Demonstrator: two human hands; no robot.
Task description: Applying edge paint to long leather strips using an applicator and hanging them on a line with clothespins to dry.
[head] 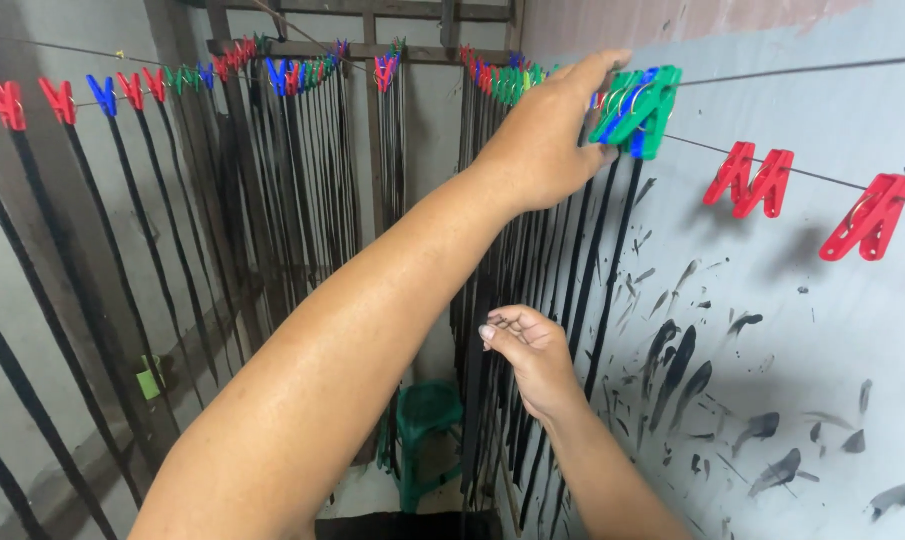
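Note:
My left hand (542, 140) reaches up to a thin line on the right and pinches a cluster of green and blue clothes pegs (637, 110). A black strip (604, 280) hangs down from these pegs. Lower down, my right hand (530, 355) has its fingers curled, thumb against forefinger, right in front of several hanging black strips (492, 250). Whether it holds one of them is not visible.
Red pegs (757, 180) and another red peg (867, 220) sit on the line further right, before a pale wall with black smears (772, 400). More lines with red, blue and green pegs (102, 95) carry black strips at left and behind. A green stool (427, 420) stands below.

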